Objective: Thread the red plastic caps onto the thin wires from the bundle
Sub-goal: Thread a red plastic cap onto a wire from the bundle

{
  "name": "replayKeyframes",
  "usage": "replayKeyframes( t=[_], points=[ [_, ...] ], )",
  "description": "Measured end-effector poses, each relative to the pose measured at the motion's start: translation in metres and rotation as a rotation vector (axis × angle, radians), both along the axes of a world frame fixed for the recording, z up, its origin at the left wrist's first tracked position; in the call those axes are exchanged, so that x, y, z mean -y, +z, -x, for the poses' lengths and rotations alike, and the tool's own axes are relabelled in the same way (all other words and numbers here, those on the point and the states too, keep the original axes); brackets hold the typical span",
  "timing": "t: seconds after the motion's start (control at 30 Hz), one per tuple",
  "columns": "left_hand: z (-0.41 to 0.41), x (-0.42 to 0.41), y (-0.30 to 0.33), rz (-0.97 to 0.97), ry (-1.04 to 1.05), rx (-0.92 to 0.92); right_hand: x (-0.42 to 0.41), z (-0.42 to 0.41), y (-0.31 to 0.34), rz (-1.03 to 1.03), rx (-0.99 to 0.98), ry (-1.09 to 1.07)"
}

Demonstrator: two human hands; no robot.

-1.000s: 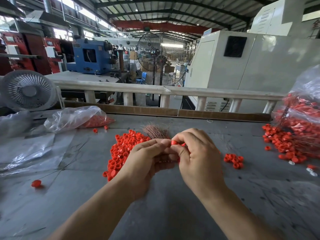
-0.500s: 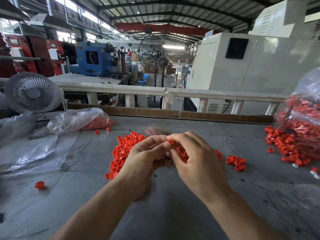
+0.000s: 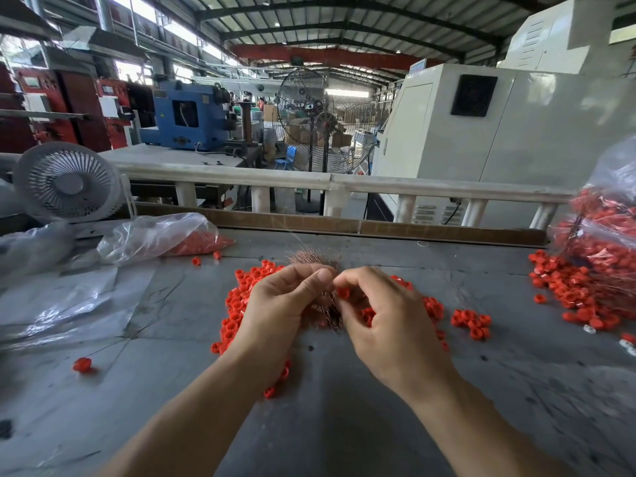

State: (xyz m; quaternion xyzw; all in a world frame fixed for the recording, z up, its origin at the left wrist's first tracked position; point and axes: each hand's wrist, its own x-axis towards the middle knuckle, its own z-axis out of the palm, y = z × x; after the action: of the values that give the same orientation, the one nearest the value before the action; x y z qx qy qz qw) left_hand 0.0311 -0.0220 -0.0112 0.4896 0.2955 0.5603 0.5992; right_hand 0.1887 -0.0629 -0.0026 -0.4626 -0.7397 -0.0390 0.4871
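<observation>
My left hand grips a bundle of thin coppery wires, whose tips fan out above my fingers. My right hand pinches a red cap between thumb and forefinger, right beside the left thumb; more red caps show inside its curled palm. A pile of loose red caps lies on the grey table under and left of my hands. Whether a wire passes through the pinched cap is too fine to tell.
A small cluster of caps lies right of my hands. A large heap of wired caps and a full plastic bag sit at the far right. A clear bag, a white fan and a stray cap are at the left.
Both hands have stayed together over the pile; the right hand has opened slightly away from the left, so the pinched cap now shows lower, beside the bundle.
</observation>
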Motion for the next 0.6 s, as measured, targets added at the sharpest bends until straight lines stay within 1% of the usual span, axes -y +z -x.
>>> replayKeyframes(
  t=[0.2,0.33,0.4,0.5,0.6],
  points=[
    [0.0045,-0.0027,0.0014,-0.037,0.088,-0.036,0.0004,0.0024,-0.002,0.106,-0.089,0.05],
    [0.0039,-0.0036,0.0007,-0.015,0.144,-0.043,0.0009,0.0015,-0.0034,0.225,-0.162,0.125],
    [0.0032,-0.0032,0.0003,-0.004,0.166,-0.063,0.0008,0.0026,-0.0035,0.246,-0.184,0.14],
    [0.0037,-0.0019,0.002,0.007,0.197,-0.08,-0.0003,0.003,-0.0028,0.234,-0.156,0.122],
    [0.0078,-0.0028,0.0055,-0.001,0.278,-0.076,-0.0004,0.0001,-0.0018,0.233,-0.096,0.108]
  ],
)
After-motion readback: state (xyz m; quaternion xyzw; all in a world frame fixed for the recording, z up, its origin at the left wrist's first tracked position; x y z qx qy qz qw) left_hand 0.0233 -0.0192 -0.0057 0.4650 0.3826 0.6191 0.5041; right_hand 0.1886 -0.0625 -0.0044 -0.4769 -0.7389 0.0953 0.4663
